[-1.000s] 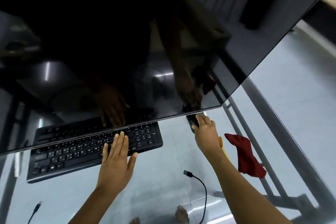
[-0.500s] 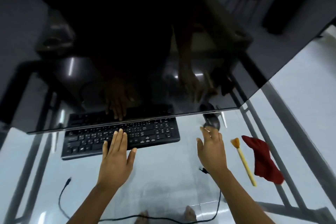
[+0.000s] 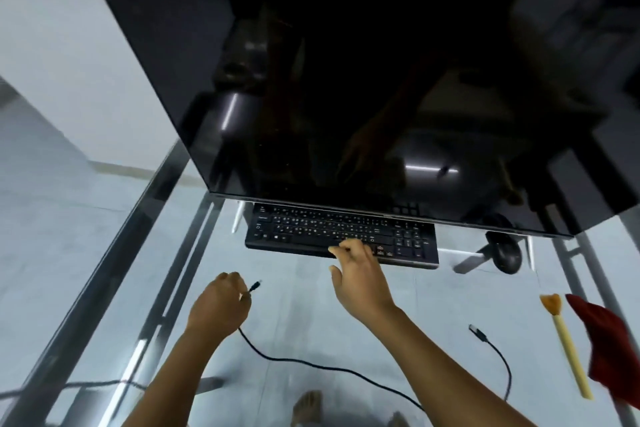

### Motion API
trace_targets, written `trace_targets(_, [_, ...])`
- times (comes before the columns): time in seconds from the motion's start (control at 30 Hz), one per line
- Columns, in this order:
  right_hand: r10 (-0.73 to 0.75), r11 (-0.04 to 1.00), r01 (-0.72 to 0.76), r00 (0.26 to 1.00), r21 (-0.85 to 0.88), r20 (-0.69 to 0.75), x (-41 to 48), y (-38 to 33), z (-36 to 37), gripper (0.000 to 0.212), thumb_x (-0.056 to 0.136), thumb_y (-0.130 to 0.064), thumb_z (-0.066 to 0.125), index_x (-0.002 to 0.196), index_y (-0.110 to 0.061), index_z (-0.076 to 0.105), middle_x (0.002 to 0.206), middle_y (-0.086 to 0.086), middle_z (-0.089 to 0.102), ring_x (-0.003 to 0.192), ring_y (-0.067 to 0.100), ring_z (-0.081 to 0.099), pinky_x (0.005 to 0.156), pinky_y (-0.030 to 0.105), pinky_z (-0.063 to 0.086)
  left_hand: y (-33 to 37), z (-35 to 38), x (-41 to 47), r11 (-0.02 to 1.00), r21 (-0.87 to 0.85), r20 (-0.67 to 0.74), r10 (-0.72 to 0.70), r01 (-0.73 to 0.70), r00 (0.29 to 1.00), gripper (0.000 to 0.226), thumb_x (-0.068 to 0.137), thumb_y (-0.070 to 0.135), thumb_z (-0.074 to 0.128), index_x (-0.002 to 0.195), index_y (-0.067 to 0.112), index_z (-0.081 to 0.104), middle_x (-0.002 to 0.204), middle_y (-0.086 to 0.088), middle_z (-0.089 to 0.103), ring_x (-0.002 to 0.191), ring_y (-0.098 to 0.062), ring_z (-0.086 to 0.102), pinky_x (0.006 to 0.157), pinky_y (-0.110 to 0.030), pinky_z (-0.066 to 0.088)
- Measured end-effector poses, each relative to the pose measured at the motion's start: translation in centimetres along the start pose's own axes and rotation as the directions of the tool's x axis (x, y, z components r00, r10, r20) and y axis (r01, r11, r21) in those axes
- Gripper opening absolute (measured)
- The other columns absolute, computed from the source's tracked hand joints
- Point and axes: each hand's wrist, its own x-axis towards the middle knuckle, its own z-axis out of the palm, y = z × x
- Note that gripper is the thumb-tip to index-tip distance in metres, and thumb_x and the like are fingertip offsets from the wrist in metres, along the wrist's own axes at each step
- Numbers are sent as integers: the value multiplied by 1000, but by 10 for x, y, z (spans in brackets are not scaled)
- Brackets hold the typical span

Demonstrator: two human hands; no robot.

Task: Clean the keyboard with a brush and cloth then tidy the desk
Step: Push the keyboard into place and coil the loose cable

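Two hands: left hand (image 3: 218, 305) pinches cable (image 3: 311, 366); right hand (image 3: 360, 279) touches keyboard (image 3: 304, 230).

Key legends on the keyboard (image 3: 341, 234) are unreadable.

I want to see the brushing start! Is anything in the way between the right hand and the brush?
Nothing visible blocks it. The right hand is at the keyboard's front edge, and the brush lies further right on the glass desk. Only a loose cable end lies flat between them, easy to pass over.

Desk (image 3: 433, 305) is clear glass on shiny metal rails. Monitor (image 3: 346, 80) is glossy black, keyboard (image 3: 294, 229) matt plastic. Red cloth (image 3: 609, 350) looks soft.
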Motion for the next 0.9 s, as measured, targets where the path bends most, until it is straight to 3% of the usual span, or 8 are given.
trace_targets(0.1, [-12, 998, 7, 997, 63, 82, 8, -20, -4, 39, 97, -22, 50, 134, -14, 53, 127, 5, 48, 116, 24, 47, 101, 36, 41, 5, -4, 1, 1000, 9, 2, 9, -9, 1000, 17, 93, 23, 53, 81, 12, 55, 79, -1, 55, 74, -19, 59, 62, -28, 46])
trace_targets(0.2, [54, 948, -124, 971, 293, 234, 16, -46, -22, 35, 97, -25, 51, 130, -17, 55, 126, 3, 55, 116, 18, 53, 97, 30, 44, 37, -33, 4, 962, -273, -47, -7, -7, 999, 16, 90, 22, 59, 75, 15, 58, 71, 2, 59, 68, -15, 57, 59, -25, 43])
trace_targets(0.33, [-63, 564, -382, 864, 732, 499, 23, -83, -69, 24, 99, -22, 51, 118, -9, 55, 107, 4, 66, 98, 14, 64, 90, 24, 49, 99, -102, 5, 754, -644, -155, 37, -130, 987, 13, 82, 17, 70, 79, 14, 58, 64, 1, 61, 55, -14, 57, 56, -28, 48])
trace_targets(0.47, [-101, 529, -239, 935, 814, 340, 23, -94, -130, 16, 99, -10, 47, 85, -9, 52, 70, 4, 52, 62, 15, 54, 68, 34, 47, 136, -150, 0, 779, -383, -392, 349, -496, 851, 3, 87, 27, 61, 85, 27, 63, 81, 10, 61, 78, -4, 58, 75, -21, 46])
trace_targets(0.57, [-97, 636, -104, 972, 765, 213, 15, -89, -182, 20, 99, -14, 46, 80, -11, 53, 63, -2, 45, 55, 9, 40, 57, 28, 38, 163, -169, -25, 593, -468, -327, 573, -655, 752, 27, 98, 35, 46, 83, 21, 64, 78, 10, 61, 76, -6, 58, 73, -27, 47])
trace_targets(0.7, [-121, 732, 20, 987, 681, 101, -6, -68, -250, 22, 96, -21, 56, 85, -3, 62, 63, -1, 49, 57, 9, 43, 57, 24, 39, 194, -188, -62, 613, -506, -269, 556, -607, 786, 43, 96, 46, 41, 69, 20, 62, 61, 8, 57, 57, -4, 53, 59, -23, 43])
trace_targets(0.77, [-109, 708, 62, 994, 703, 22, -15, -50, -273, 16, 94, -23, 58, 94, -10, 67, 66, -3, 53, 60, 9, 46, 60, 24, 41, 205, -201, -80, 600, -649, -77, 560, -467, 825, 48, 97, 46, 42, 63, 16, 58, 51, 5, 40, 45, -10, 36, 49, -24, 28])
trace_targets(0.9, [-100, 591, 106, 993, 799, -57, -31, -17, -293, 19, 97, -25, 52, 96, -12, 66, 63, -9, 48, 58, 10, 42, 65, 34, 37, 232, -218, -118, 59, -997, 73, 766, 43, 638, 37, 100, 26, 38, 68, 9, 46, 58, 0, 24, 46, -11, 17, 46, -27, 19])
